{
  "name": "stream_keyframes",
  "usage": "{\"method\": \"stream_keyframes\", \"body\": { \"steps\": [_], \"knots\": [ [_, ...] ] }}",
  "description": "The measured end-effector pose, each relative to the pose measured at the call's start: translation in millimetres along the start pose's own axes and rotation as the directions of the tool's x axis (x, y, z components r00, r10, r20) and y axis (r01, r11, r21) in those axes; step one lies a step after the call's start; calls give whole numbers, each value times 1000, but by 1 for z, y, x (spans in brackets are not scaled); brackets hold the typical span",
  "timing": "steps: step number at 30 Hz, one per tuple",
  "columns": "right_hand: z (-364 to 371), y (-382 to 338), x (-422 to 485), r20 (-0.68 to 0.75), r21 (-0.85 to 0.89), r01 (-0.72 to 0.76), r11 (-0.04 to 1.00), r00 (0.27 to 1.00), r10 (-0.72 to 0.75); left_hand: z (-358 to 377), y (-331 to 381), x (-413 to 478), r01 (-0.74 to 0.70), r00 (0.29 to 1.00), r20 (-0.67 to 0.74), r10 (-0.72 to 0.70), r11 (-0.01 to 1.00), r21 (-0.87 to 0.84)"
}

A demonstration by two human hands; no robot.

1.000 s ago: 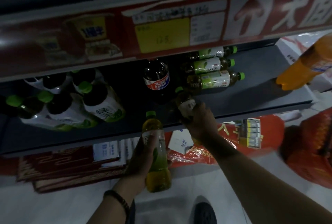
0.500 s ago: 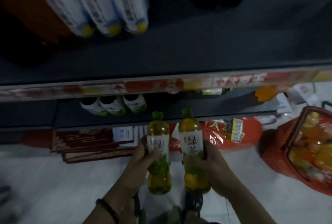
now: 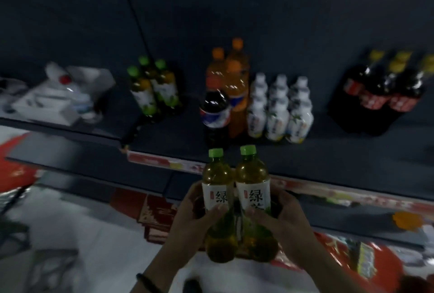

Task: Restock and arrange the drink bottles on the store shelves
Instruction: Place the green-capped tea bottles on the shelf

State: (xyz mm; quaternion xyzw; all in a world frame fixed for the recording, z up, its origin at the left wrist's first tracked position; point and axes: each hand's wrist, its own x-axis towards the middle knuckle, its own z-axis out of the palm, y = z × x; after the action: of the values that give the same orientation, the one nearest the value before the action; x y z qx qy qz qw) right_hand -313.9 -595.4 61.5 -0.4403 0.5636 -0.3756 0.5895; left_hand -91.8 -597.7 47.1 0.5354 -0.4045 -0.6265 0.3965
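I hold two green tea bottles upright, side by side and touching, in front of a dark shelf [image 3: 328, 151]. My left hand [image 3: 190, 220] grips the left green tea bottle [image 3: 217, 189]. My right hand [image 3: 281, 217] grips the right green tea bottle [image 3: 252, 187]. Both have green caps and white labels. On the shelf behind stand three more green tea bottles [image 3: 152, 88], a dark cola bottle [image 3: 215, 114], orange soda bottles [image 3: 234, 76], several white bottles [image 3: 279, 109] and dark cola bottles with yellow caps [image 3: 385, 90].
A white box with clutter [image 3: 58, 97] sits at the shelf's left end. Red price strips [image 3: 164, 162] run along the shelf edge. Red packaging [image 3: 352, 259] lies on the floor at lower right, red boxes [image 3: 155, 212] below the shelf. The shelf's front right part holds nothing.
The view has swung up from the low shelves to a higher shelf. Both hands have risen with the two bottles, still held together.
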Motion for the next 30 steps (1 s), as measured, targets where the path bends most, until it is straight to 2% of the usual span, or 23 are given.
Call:
{"method": "stream_keyframes", "body": {
  "steps": [5,8,11,15,21,26,30],
  "knots": [
    [91,-53,33,8,-65,156,986,988,-155,-88,50,5,-73,997,-42,71,997,-36],
    [133,-77,55,80,-97,234,967,971,-227,-130,70,12,-105,989,-102,104,994,-7],
    [163,-93,81,82,-102,291,951,956,-283,-159,84,26,-159,969,-191,157,987,9],
    [186,-106,130,47,-106,301,948,954,-297,-187,94,55,-205,935,-292,202,979,20],
    [190,-104,220,-30,-225,327,918,939,-342,-202,103,104,-222,880,-382,281,956,192],
    [208,-94,279,-115,-248,276,929,943,-311,-203,106,128,-242,857,-400,326,939,246],
    [221,-88,299,-136,-312,331,891,912,-387,-210,105,140,-236,856,-405,321,940,246]
  ]
}}
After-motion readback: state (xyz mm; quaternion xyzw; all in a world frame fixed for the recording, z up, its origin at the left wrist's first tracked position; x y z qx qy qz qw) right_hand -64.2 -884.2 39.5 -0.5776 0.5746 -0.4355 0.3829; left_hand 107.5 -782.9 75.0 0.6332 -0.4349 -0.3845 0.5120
